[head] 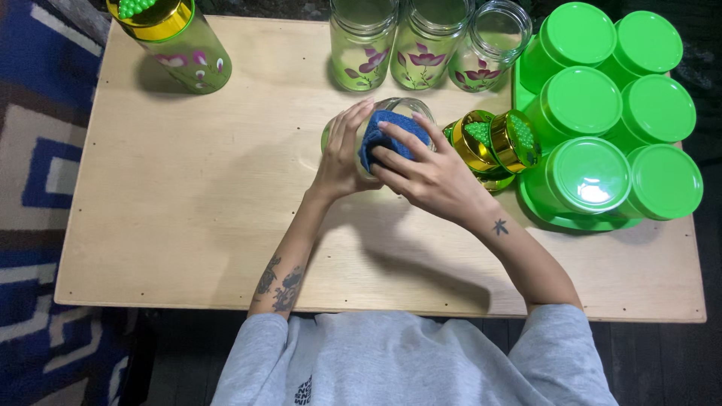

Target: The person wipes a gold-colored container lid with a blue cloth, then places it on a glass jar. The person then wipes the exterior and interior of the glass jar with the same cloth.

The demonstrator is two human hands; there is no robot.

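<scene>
Left hand (342, 154) wrapped around a clear green-tinted glass jar (391, 113) at the wooden table's (188, 195) centre, right hand (429, 177) pressing a folded blue cloth (391, 135) against it, probably at the mouth, gold lids (492, 143) just beside, green-lidded cups (602, 113) on the right.

Jar (391, 113) mid-table (188, 225), left hand (342, 154) on its left side, right hand (432, 177) pressing cloth (391, 135) onto it. Lids (492, 143) just right of jar. Tray (526, 94) of cups (602, 105) far right. Three jars (425, 41) behind. Lidded jar (177, 41) at back left corner.
</scene>
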